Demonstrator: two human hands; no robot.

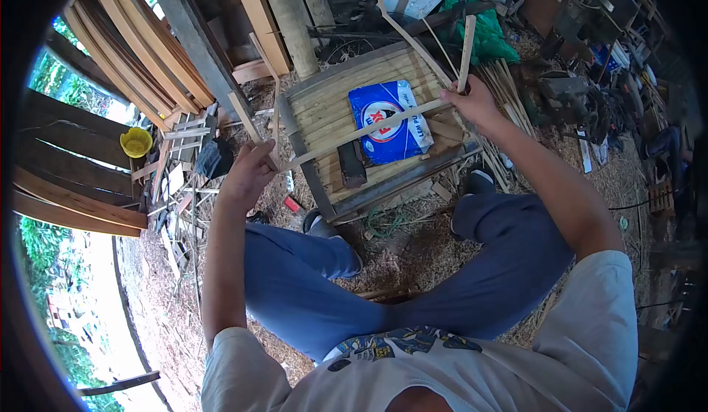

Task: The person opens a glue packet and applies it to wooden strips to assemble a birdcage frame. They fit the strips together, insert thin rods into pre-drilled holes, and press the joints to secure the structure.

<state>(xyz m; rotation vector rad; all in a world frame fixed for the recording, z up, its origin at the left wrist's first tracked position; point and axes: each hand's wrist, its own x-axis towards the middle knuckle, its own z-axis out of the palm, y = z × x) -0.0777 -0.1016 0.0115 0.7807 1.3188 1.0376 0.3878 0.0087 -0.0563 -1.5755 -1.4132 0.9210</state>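
Note:
Both hands hold a light wooden frame made of thin strips (332,145), one long strip spanning between them above a low slatted table (310,109). My left hand (249,172) is closed round the frame's left corner, where a short piece sticks up. My right hand (476,106) pinches the right corner, beside another upright short piece (467,50). Under the strip a blue and white bag (409,135) with a red logo lies on the table. A dark block (352,164) sits against the bag's left side.
Wooden boards (140,36) lean at the upper left, near a yellow bucket (136,143). A red object (293,204) lies on the shaving-strewn floor by my foot. Thin sticks (512,95) and a green plastic sheet (490,39) are beyond the table's right side.

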